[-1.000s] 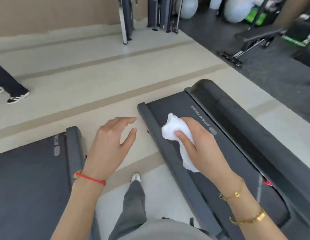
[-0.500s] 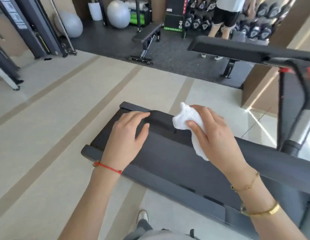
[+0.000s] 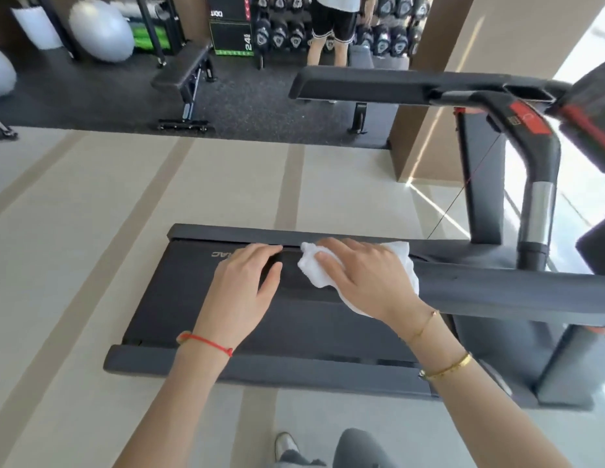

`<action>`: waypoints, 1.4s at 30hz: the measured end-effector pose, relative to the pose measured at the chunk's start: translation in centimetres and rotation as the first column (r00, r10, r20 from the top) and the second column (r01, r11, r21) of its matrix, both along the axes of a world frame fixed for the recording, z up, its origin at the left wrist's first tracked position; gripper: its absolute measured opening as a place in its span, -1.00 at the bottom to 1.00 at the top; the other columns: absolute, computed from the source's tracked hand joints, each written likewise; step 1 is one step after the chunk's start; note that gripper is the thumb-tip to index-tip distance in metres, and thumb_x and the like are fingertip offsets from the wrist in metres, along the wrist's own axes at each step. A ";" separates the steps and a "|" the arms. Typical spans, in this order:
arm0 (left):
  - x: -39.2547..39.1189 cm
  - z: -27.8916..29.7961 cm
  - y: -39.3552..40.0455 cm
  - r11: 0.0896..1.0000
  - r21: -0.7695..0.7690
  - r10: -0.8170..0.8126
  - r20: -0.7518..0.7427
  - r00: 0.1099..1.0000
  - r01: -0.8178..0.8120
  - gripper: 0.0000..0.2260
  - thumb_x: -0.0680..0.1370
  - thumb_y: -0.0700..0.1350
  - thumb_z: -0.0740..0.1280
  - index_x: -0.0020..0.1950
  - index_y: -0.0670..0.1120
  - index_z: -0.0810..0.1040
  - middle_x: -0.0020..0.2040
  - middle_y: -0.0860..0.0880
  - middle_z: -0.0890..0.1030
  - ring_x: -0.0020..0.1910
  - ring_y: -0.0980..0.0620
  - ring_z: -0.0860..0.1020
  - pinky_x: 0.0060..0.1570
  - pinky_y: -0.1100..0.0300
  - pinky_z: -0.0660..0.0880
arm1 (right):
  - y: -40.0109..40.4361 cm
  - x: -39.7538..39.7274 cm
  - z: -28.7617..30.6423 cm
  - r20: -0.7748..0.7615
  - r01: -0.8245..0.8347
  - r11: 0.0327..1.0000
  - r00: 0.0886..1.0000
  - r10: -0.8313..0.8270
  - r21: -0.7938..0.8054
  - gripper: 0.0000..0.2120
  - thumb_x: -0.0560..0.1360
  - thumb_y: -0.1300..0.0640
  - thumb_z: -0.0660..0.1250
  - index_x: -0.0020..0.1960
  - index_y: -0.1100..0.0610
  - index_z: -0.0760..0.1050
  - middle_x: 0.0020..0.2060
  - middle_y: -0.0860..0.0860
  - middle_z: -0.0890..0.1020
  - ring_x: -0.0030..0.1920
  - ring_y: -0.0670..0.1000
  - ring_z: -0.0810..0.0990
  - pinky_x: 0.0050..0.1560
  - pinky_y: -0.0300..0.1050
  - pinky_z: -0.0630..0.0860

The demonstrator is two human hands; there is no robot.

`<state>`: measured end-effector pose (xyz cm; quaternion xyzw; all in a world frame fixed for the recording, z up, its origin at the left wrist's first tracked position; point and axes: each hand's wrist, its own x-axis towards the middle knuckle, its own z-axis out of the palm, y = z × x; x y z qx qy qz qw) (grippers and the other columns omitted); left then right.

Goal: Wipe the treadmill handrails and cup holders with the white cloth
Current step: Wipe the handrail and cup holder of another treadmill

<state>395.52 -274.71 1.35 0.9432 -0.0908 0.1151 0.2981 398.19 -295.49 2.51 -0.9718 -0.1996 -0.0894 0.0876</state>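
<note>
Two hands noted: right hand (image 3: 365, 276) bunches white cloth (image 3: 400, 265) upon near handrail (image 3: 513, 292); left hand (image 3: 242, 285) relaxed, empty. Risk: cup holders may be missed.

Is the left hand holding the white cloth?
No, the white cloth is under the right hand; the left hand holds nothing.

place: gym | near: dark grey treadmill (image 3: 294, 319) | far: black padded weight bench (image 3: 183, 70), rack of black dumbbells (image 3: 281, 32), pale grey exercise ball (image 3: 102, 32)
</note>
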 end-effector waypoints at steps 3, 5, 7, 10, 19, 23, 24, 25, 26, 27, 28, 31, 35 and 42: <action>0.3 -0.1 0.1 1.000 -0.023 -0.021 -0.014 1.000 0.021 -0.74 0.61 -0.10 0.26 0.28 -0.08 0.55 0.21 0.05 0.58 0.21 0.06 0.52 0.27 0.03 0.43 | -2.1 -1.2 -0.5 0.033 0.002 0.994 0.999 -0.006 0.112 -0.65 0.63 -0.10 0.05 0.20 -0.04 0.55 -0.01 -0.12 0.66 -0.01 0.00 0.62 0.04 -0.06 0.49; 0.5 -0.2 0.3 0.998 -0.045 -0.039 -0.013 0.999 0.039 -0.75 0.62 -0.09 0.26 0.27 -0.07 0.55 0.20 0.06 0.58 0.19 0.07 0.53 0.26 0.04 0.44 | -4.3 -1.8 -0.5 0.046 0.030 0.992 0.998 -0.036 0.126 -0.67 0.63 -0.10 0.09 0.20 -0.03 0.56 0.03 -0.13 0.65 0.05 -0.02 0.61 0.12 -0.09 0.45; 0.6 -0.2 0.5 0.997 -0.055 -0.056 -0.009 0.998 0.056 -0.76 0.61 -0.09 0.26 0.26 -0.07 0.56 0.16 0.07 0.59 0.15 0.07 0.54 0.23 0.04 0.46 | -4.6 -1.8 -0.5 0.031 0.084 0.989 0.996 -0.089 0.119 -0.65 0.62 -0.12 0.05 0.17 -0.04 0.56 -0.03 -0.13 0.65 -0.01 0.00 0.61 0.08 -0.09 0.44; 0.7 -0.1 0.8 0.994 -0.075 -0.079 0.011 0.997 0.080 -0.78 0.60 -0.11 0.29 0.22 -0.09 0.58 0.09 0.07 0.60 0.06 0.07 0.56 0.15 0.06 0.49 | -1.0 -1.1 -0.5 0.029 0.096 0.990 0.995 -0.100 0.105 -0.61 0.61 -0.14 0.00 0.16 -0.05 0.55 -0.06 -0.10 0.65 -0.06 0.03 0.61 0.02 -0.06 0.43; 0.6 -0.8 1.3 0.985 -0.144 -0.088 0.032 0.996 0.092 -0.77 0.60 -0.13 0.29 0.25 -0.06 0.58 0.07 0.10 0.59 -0.19 0.26 0.46 -0.01 0.33 0.41 | -4.7 -2.6 -2.4 0.244 -0.010 0.998 0.970 -0.003 0.055 -0.62 0.62 -0.10 0.19 0.34 0.05 0.50 0.24 -0.02 0.57 0.24 0.09 0.54 0.25 0.05 0.38; 0.7 -0.9 1.3 0.983 -0.158 -0.086 0.032 0.996 0.090 -0.76 0.60 -0.13 0.29 0.25 -0.06 0.58 0.08 0.10 0.58 -0.12 0.21 0.50 0.03 0.31 0.45 | -1.7 -1.8 -2.4 0.256 0.066 0.989 0.962 -0.098 0.129 -0.66 0.62 -0.10 0.16 0.22 0.03 0.57 0.09 -0.05 0.63 0.09 0.07 0.60 0.15 0.02 0.42; 0.7 -1.0 1.3 0.982 -0.164 -0.086 0.032 0.996 0.090 -0.76 0.60 -0.13 0.29 0.25 -0.07 0.58 0.08 0.10 0.58 -0.12 0.20 0.50 0.03 0.31 0.45 | -0.1 -1.7 -2.6 0.250 0.053 0.990 0.964 -0.084 0.129 -0.65 0.62 -0.12 0.15 0.23 0.02 0.56 0.11 -0.05 0.63 0.11 0.07 0.59 0.16 0.02 0.42; 0.7 -1.0 1.3 0.981 -0.168 -0.090 0.030 0.995 0.094 -0.76 0.59 -0.14 0.29 0.25 -0.07 0.58 0.08 0.09 0.59 -0.10 0.19 0.51 0.04 0.29 0.46 | 1.2 -1.7 -2.9 0.252 0.038 0.991 0.965 -0.069 0.127 -0.64 0.62 -0.13 0.15 0.25 0.02 0.55 0.14 -0.03 0.62 0.15 0.07 0.57 0.18 0.03 0.41; 0.7 -1.0 1.3 0.980 -0.173 -0.092 0.028 0.995 0.095 -0.76 0.59 -0.15 0.29 0.25 -0.07 0.58 0.09 0.09 0.59 -0.08 0.19 0.51 0.05 0.27 0.48 | 1.8 -1.8 -3.3 0.260 0.018 0.993 0.964 -0.049 0.121 -0.62 0.62 -0.14 0.16 0.28 0.03 0.53 0.17 -0.01 0.60 0.18 0.08 0.56 0.21 0.03 0.40; 0.7 -1.0 1.3 0.980 -0.177 -0.090 0.028 0.996 0.094 -0.76 0.60 -0.15 0.29 0.25 -0.07 0.58 0.09 0.09 0.59 -0.09 0.20 0.51 0.05 0.27 0.48 | 1.7 -1.9 -3.4 0.278 -0.008 0.995 0.960 -0.021 0.103 -0.61 0.62 -0.14 0.17 0.31 0.04 0.52 0.20 0.01 0.59 0.22 0.10 0.55 0.24 0.04 0.39; 0.7 -1.0 1.3 0.980 -0.177 -0.087 0.030 0.996 0.091 -0.76 0.60 -0.15 0.29 0.25 -0.06 0.58 0.09 0.09 0.59 -0.12 0.21 0.50 0.02 0.29 0.47 | 0.9 -1.9 -3.5 0.301 -0.037 0.997 0.953 0.014 0.073 -0.60 0.62 -0.14 0.19 0.34 0.04 0.50 0.23 0.03 0.58 0.24 0.11 0.53 0.26 0.05 0.39; 0.9 -1.1 1.4 0.980 -0.172 -0.091 0.033 0.995 0.096 -0.77 0.60 -0.14 0.28 0.24 -0.06 0.59 0.08 0.09 0.59 -0.14 0.21 0.50 -0.01 0.25 0.49 | -2.8 -2.6 -3.4 0.298 -0.033 0.999 0.954 0.030 0.006 -0.58 0.61 -0.14 0.22 0.38 0.04 0.46 0.27 0.03 0.55 0.27 0.11 0.51 0.27 0.08 0.38; 1.0 -1.1 1.7 0.975 -0.190 -0.114 0.023 0.993 0.116 -0.76 0.61 -0.15 0.27 0.25 -0.06 0.58 0.11 0.08 0.59 0.07 0.11 0.56 0.12 0.10 0.52 | -2.8 -1.8 -1.8 0.239 0.155 0.978 0.953 -0.185 0.137 -0.70 0.59 -0.09 0.14 0.05 0.03 0.59 -0.15 -0.05 0.63 -0.12 0.09 0.59 -0.01 0.00 0.44; 1.1 -1.6 1.9 0.970 -0.223 -0.092 0.020 0.996 0.094 -0.76 0.62 -0.18 0.24 0.25 -0.03 0.56 0.12 0.11 0.60 0.12 0.15 0.54 0.17 0.18 0.48 | 2.7 -0.3 -1.5 0.119 -0.026 0.994 0.993 0.014 0.103 -0.63 0.61 -0.16 0.10 0.18 0.00 0.56 -0.05 -0.07 0.65 -0.06 0.06 0.61 0.00 0.00 0.46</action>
